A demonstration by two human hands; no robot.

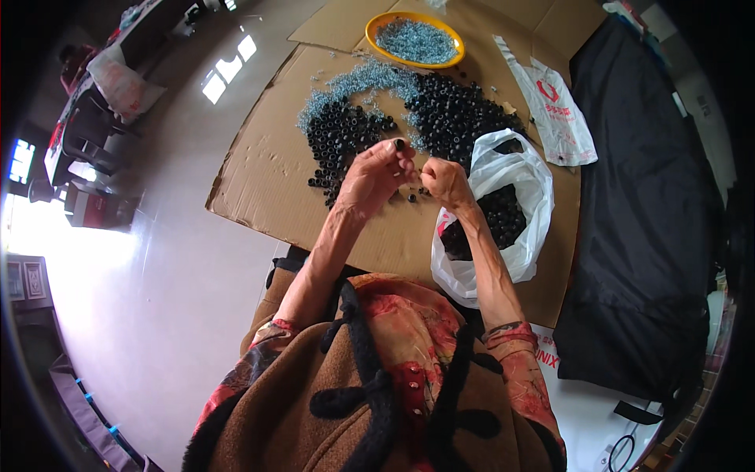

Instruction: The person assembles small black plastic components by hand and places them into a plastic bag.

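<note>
My left hand (370, 177) pinches a small black ring-shaped cap (399, 145) between thumb and fingertips, its hollow end facing up. Close beside it, my right hand (447, 182) is curled closed; whatever lies inside its fingers is hidden. Beyond both hands spread heaps of similar black caps (452, 106), with a band of small silvery-blue pieces (362, 79), too small to make out, along their far side. Under my right forearm an open white plastic bag (536, 248) holds more black caps (503, 212).
A yellow plate (371, 39) piled with the silvery pieces sits at the far edge of the heaps. Flattened cardboard (263, 149) covers the work surface. A flat white bag (562, 118) lies at right, beside a large black cloth-covered object (637, 212). Tiled floor (181, 259) stretches left.
</note>
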